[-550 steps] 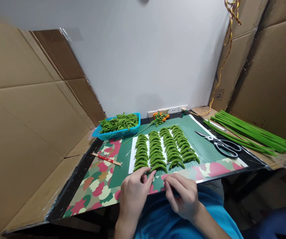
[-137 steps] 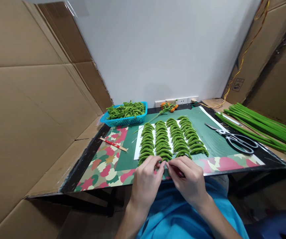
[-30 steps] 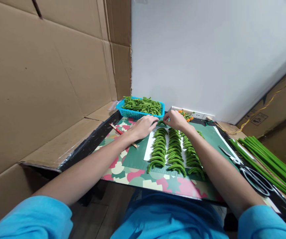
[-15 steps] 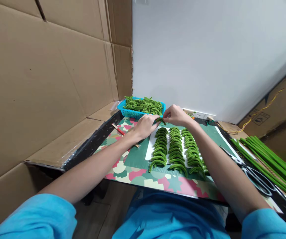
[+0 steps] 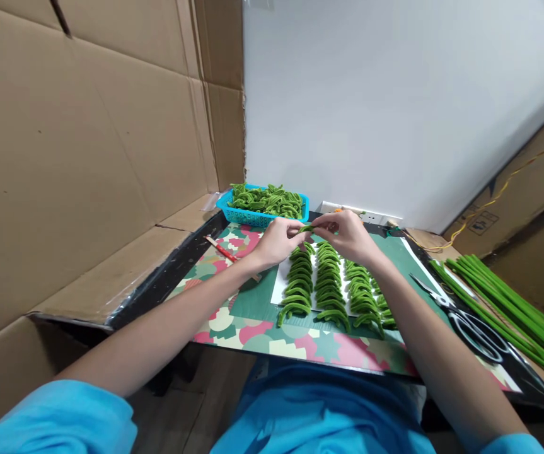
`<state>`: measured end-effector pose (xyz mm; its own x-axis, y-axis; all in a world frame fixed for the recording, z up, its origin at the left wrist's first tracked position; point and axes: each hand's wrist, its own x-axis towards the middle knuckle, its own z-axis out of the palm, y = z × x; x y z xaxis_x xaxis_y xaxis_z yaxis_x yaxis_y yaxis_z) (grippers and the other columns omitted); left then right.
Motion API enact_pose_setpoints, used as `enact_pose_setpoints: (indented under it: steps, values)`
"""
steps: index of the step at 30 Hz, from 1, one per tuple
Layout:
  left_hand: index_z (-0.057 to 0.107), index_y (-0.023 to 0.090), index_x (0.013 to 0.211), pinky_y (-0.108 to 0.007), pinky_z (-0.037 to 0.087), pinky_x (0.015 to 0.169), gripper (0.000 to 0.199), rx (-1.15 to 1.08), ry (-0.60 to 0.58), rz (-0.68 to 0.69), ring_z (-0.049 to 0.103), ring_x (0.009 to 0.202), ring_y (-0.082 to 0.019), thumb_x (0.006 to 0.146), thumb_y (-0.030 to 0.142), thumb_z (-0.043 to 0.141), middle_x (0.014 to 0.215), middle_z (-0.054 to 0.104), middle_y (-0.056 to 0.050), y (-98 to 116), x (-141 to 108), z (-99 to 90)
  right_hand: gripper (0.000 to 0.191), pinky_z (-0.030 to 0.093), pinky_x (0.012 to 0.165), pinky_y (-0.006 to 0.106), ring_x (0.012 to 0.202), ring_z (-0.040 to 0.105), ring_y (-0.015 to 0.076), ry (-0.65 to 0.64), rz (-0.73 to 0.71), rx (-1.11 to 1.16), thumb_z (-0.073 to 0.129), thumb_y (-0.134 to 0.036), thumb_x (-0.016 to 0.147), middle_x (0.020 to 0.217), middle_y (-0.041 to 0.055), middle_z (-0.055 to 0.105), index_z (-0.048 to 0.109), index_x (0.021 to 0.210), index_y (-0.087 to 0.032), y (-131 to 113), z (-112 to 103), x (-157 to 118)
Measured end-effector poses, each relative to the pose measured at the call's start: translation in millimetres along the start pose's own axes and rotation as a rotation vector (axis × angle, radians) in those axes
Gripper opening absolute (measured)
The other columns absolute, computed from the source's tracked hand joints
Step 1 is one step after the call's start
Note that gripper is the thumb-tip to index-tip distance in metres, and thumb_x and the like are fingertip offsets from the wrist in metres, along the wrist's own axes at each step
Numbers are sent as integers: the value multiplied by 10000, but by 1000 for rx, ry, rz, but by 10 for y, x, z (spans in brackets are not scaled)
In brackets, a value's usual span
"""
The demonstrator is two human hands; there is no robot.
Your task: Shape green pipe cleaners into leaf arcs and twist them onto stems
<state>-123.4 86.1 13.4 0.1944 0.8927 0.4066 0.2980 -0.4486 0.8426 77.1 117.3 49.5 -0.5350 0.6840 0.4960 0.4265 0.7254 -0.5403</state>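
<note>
Between the fingertips of both hands is a curved, fuzzy green pipe-cleaner piece, held just above the far end of a white sheet. My left hand pinches its left end; my right hand has the other end between thumb and fingers. Below them on the sheet lie rows of similar bent green pieces, stacked closely one behind another. The rightmost row is partly hidden by my right forearm. Behind my left hand, a blue basket is heaped with more green pieces.
Scissors lie on the table at right, beside a bundle of long green pipe cleaners. A red-and-wood stick rests on the patterned mat. Cardboard walls the left side; a power strip sits along the wall.
The right hand has turned and its fingers now reach over the piece, which lies flatter between both hands. The view has shifted slightly to the right.
</note>
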Motion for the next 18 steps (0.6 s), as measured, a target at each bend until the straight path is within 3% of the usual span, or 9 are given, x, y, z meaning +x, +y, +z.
enact_pose_setpoints:
  steps: [3,12,14,18]
  values:
    - [799,122,935,-341,600,699,386,-33,-85,-23,777,738,-246,881,503,776,844,818,-110,5,7,-12,194,528,682,294,709,682,169,-34,25,71,690,-234,892,829,62,798,850,972,-159,41,-43,-57]
    - [774,123,898,-355,615,729,396,-147,-198,-131,798,759,-252,839,510,834,879,826,-126,36,14,-76,180,566,732,307,757,706,166,-84,18,159,693,-214,909,875,59,812,851,982,-169,96,-54,-72]
    - [770,121,896,-346,610,717,388,-171,-195,-149,797,743,-246,825,493,853,888,829,-123,52,11,-78,187,552,718,298,757,695,158,-60,-19,136,689,-206,920,894,58,808,845,1016,-170,94,-42,-80]
    - [782,107,956,-343,599,692,426,-201,-150,-176,799,739,-261,802,492,876,899,832,-126,55,9,-69,219,545,759,291,893,697,166,32,-171,66,716,-205,934,1125,79,773,823,1125,-199,110,1,-101]
